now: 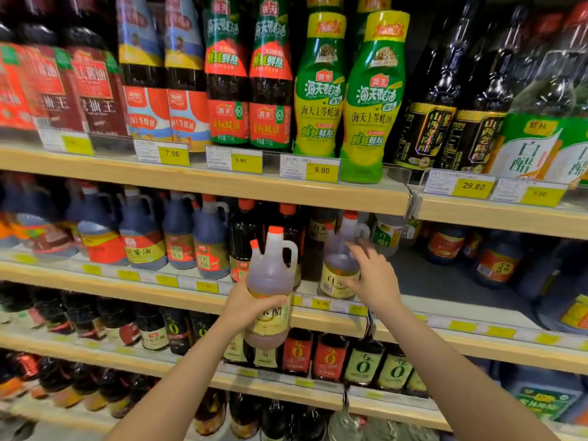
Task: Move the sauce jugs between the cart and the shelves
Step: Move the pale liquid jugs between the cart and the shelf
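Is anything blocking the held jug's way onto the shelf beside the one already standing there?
Nothing visible blocks it. The left hand holds the jug in front of the shelf edge. The right hand touches the standing jug; bare shelf lies to that jug's right.

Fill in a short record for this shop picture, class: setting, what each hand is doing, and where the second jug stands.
setting: shop shelves stocked with sauce bottles
left hand: grips a held jug round its body, in front of the shelf edge
right hand: fingers spread on the shelf jug
shelf jug position: upright on the second shelf, orange cap on
cart: not in view
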{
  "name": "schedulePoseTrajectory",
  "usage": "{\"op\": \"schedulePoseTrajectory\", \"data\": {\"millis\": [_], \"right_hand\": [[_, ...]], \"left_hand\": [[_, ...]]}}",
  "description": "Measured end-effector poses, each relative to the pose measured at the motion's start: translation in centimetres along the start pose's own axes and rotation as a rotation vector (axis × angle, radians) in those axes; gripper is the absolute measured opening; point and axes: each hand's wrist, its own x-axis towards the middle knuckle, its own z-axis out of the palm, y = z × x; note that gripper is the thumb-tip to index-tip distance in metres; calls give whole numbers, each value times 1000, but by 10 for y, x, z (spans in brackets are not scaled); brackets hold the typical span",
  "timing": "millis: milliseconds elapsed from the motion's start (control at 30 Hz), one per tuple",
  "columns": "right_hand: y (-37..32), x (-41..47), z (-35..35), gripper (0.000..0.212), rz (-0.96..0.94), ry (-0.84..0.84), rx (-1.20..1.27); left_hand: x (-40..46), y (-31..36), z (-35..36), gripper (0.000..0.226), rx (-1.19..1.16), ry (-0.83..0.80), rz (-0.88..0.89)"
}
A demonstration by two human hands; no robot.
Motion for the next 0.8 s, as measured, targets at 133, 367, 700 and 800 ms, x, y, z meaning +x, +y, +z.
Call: {"op": "schedulePoseTrajectory", "data": {"millis": [133, 367, 700, 800], "right_hand": [[-5, 20, 34, 71, 25, 42, 53], [-24, 82, 79, 66, 90, -22, 107], [-35, 56, 48, 66, 24, -5, 304], [-51, 0, 19, 46, -44, 22, 444]], "left_hand": [[10, -15, -8, 74, -104, 15, -32], [18, -26, -13, 62, -168, 3, -49], [10, -12, -11, 72, -62, -17, -56], [2, 2, -1, 61, 23, -21, -70]]}}
